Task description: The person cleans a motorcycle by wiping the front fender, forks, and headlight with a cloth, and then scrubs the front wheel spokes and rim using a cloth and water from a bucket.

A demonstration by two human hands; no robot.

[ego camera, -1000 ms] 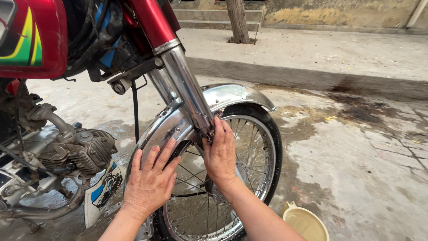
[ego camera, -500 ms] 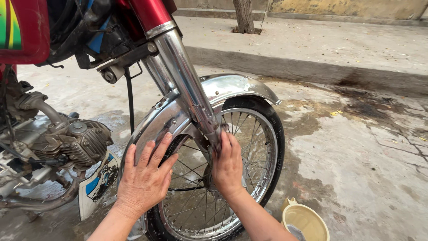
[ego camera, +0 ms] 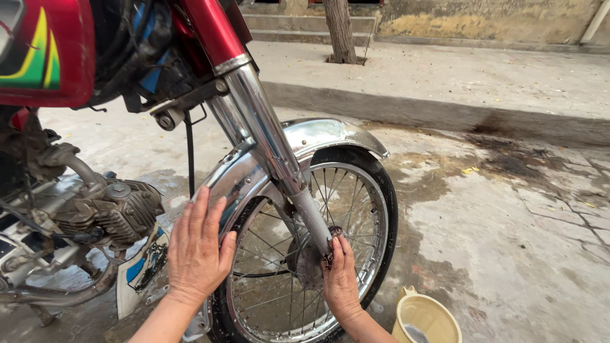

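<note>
A red motorcycle stands on wet concrete, its front wheel (ego camera: pixel 375 209) with chrome spokes in the middle of the view. My left hand (ego camera: pixel 197 251) lies flat, fingers spread, on the rear part of the chrome front mudguard (ego camera: pixel 318 134). My right hand (ego camera: pixel 340 279) is low on the chrome fork leg (ego camera: pixel 279 159), near the wheel hub, fingers wrapped around the leg's lower end. Something small and dark shows at its fingertips; I cannot tell what it is.
The engine (ego camera: pixel 121 213) and exhaust pipe sit at the left under the red fuel tank (ego camera: pixel 44 54). A yellow plastic jug (ego camera: pixel 426 321) with water stands on the ground at the lower right. A raised kerb (ego camera: pixel 445 111) and a tree trunk (ego camera: pixel 340 28) lie behind.
My right hand has slid down the fork leg from beside the mudguard to near the hub. My left hand has stayed on the mudguard, shifting slightly.
</note>
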